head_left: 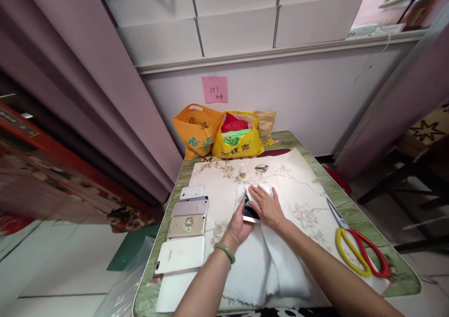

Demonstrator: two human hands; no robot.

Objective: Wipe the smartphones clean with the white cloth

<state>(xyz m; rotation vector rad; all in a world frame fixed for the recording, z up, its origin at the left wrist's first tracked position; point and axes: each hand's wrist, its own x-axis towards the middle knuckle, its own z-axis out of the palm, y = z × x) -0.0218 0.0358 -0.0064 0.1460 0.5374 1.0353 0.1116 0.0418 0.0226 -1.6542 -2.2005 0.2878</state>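
A smartphone (pixel 250 213) with a dark screen and a white lower edge lies over a white cloth (pixel 250 265). My left hand (pixel 239 224), below a green bangle, grips the phone along its left side. Laid over the screen from the right is my right hand (pixel 268 207), its fingers stretched out and close together. It covers the upper and right parts of the phone, and I cannot tell whether anything thin lies beneath the palm. Just beyond the hands stand a small clear bottle (pixel 242 170) and a pair of glasses (pixel 261 168).
To the left lie several phones, among them a white phone (pixel 180 255) and a gold phone (pixel 186 225). Scissors (pixel 359 249) with yellow and red handles rest at the right. An orange bag (pixel 196 132) and a yellow bag (pixel 238 141) stand at the table's back edge.
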